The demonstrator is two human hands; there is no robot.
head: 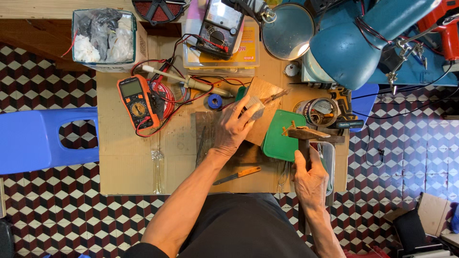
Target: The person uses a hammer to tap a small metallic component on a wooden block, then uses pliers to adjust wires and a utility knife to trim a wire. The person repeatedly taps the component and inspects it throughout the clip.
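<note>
The left hand (235,128) lies flat with fingers spread on a brown wooden board (262,102), a small grey block (255,107) under its fingertips. The right hand (310,179), at 4 o'clock from the left, is closed around the handle of a hammer (306,134); its rusty brown head sits over a green lid (281,136). An orange multimeter (137,102) lies at 9 o'clock from the board.

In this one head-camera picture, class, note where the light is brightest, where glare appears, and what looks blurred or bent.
Head view: brightest at the small round lamp, whose inside glares white; the big teal lamp shade looms soft and out of focus close to the camera; left hand, right hand and orange multimeter are sharp; the floor tiles curve slightly towards the edges.
</note>
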